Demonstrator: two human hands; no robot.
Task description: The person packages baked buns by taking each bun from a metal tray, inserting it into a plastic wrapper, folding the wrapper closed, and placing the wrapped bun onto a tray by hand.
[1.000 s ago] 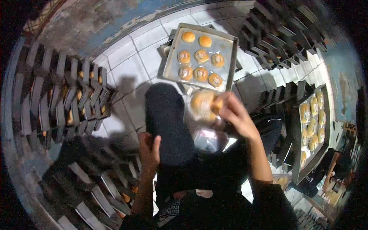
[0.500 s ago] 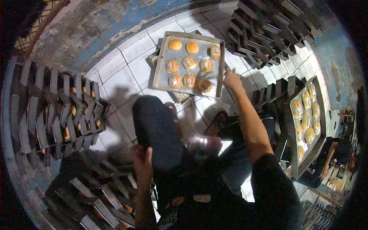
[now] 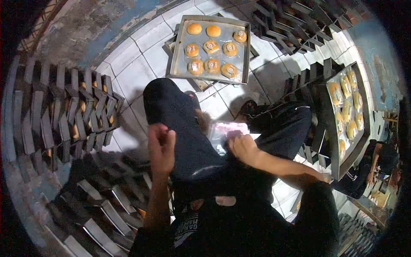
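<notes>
My right hand (image 3: pixel 243 147) is over my lap, fingers bent together on the near edge of a stack of clear plastic bags (image 3: pixel 231 128) with pink print. Beside my knee, my left hand (image 3: pixel 162 147) is raised, its thumb and curled fingers close together; a small reddish spot shows at the fingertips, too small to identify. In front of my legs a metal tray (image 3: pixel 175 55) holds several wrapped buns, such as one with a label (image 3: pixel 195 67), and two unwrapped buns at its far edge, one of them (image 3: pixel 194 28) at the corner.
Stacked dark trays with buns (image 3: pixel 64 115) stand at the left, with more stacks at lower left and upper right. At the right, a tilted tray (image 3: pixel 335 160) holds several wrapped buns. A person's arm (image 3: pixel 375 158) shows at the far right. White floor tiles (image 3: pixel 143 70) surround the front tray.
A wrapped bun, first near my right hand, now lies on the front tray. My right hand has gone from the tray's right edge back to the bags. My left hand has risen slightly.
</notes>
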